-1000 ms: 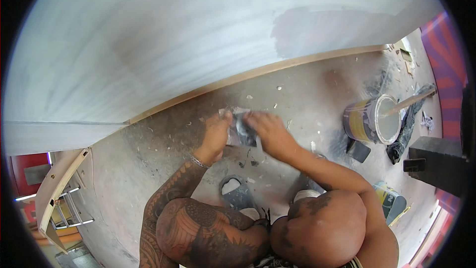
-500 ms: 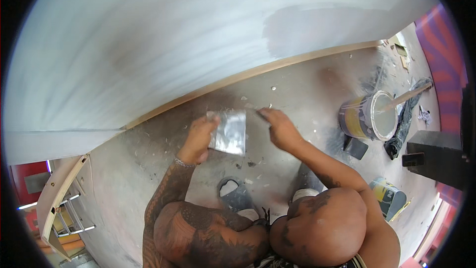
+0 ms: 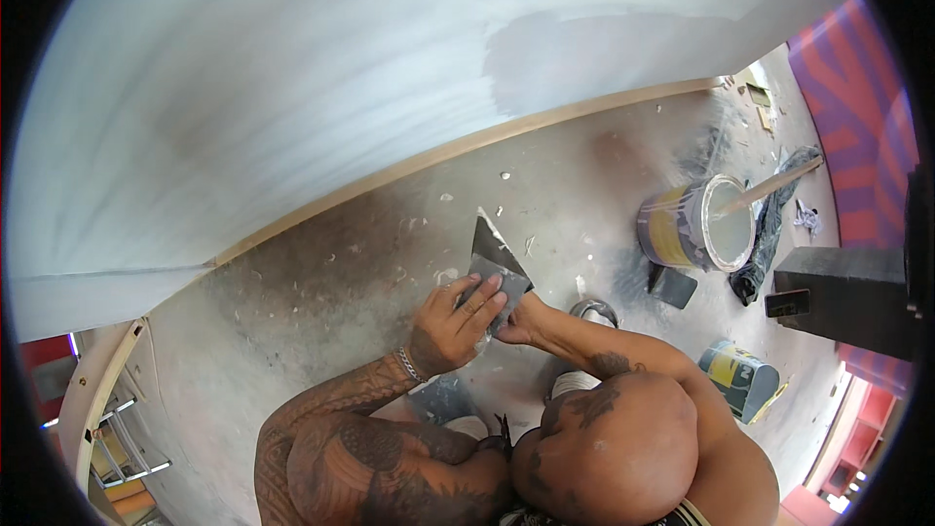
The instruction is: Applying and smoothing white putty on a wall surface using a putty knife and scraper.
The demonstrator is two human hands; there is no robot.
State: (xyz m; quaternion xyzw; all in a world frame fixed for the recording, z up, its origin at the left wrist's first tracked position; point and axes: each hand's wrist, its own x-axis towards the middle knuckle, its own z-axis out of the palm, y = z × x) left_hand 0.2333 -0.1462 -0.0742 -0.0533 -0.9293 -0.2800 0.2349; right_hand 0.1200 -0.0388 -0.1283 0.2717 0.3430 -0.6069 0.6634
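Note:
Before my knees, my left hand (image 3: 453, 326) has its fingers laid over a flat grey spreader blade (image 3: 502, 284). That blade rests against a dark, wide spreader (image 3: 493, 245), whose upper edge carries white filler. My right hand (image 3: 521, 319) grips the dark spreader from below, its fingers partly hidden behind the blades and my left hand. Both hands are close together above the dusty floor.
The pale wall (image 3: 321, 78) with a wooden strip (image 3: 467, 141) along its foot runs ahead. At the right stand a bucket (image 3: 672, 226) with a stick (image 3: 774, 183), a black box (image 3: 840, 297) and a cut-open yellow-and-dark container (image 3: 740, 378). White crumbs dot the floor.
My hands were apart, each with a blade. They have come together, the left moving right and down, and the grey blade now lies against the dark one.

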